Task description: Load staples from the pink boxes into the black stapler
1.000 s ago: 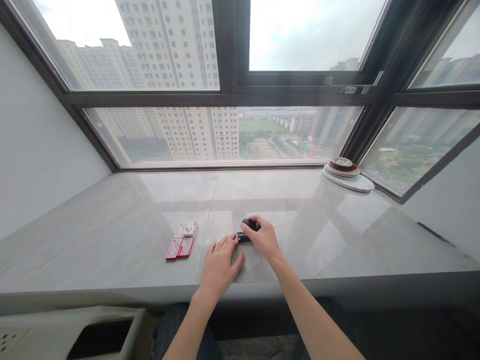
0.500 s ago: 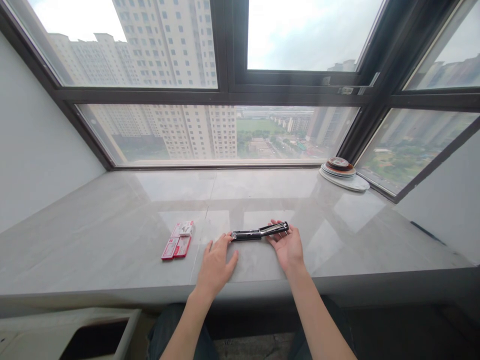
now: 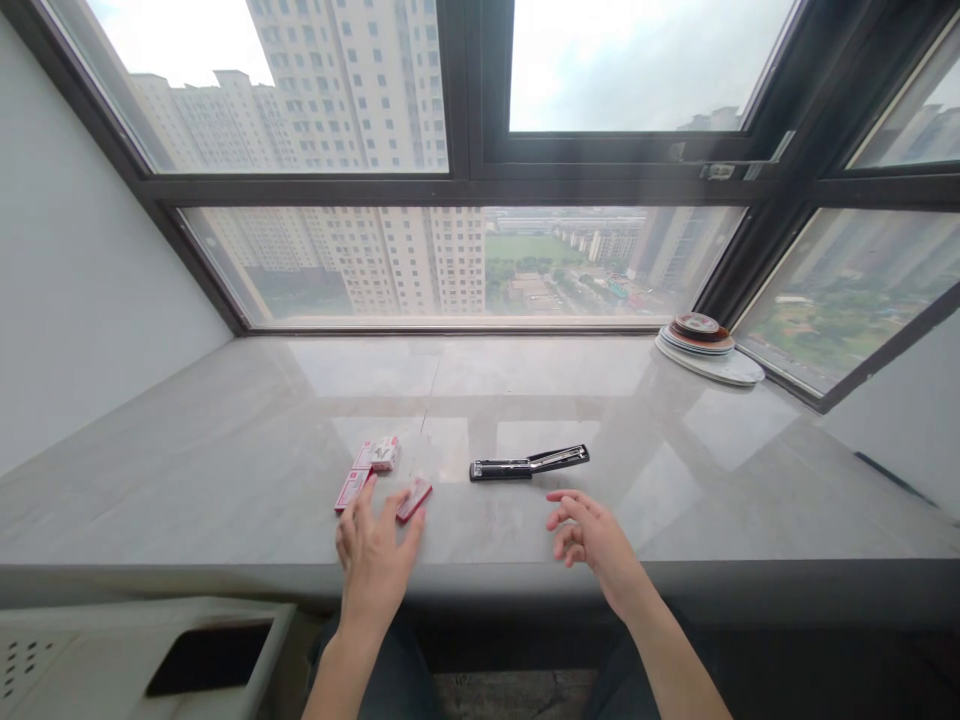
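Observation:
A black stapler [image 3: 501,469] lies on the grey sill with its top swung back to the right; its metal inside shows and neither hand touches it. My left hand [image 3: 375,555] is at the left, thumb and index finger on either side of a small red box [image 3: 417,498], which sits turned at a slant. Beside these fingers lie a flat red-and-white box [image 3: 352,490] and a small white box [image 3: 385,453], partly stacked on another flat box. My right hand [image 3: 592,540] hovers below the stapler's right end, fingers loosely curled and apart, holding nothing.
A stack of plates [image 3: 709,352] stands in the far right corner by the window. The stone sill [image 3: 247,450] ends at a front edge just before my knees. Below it at the left is a pale cabinet-like thing [image 3: 82,650] with a dark opening. A dark thin strip [image 3: 892,475] lies at the right wall.
Both hands have let go of the stapler, which rests on the sill. My left hand moved left and has shifted one red box away from the others. My right hand drew back towards me.

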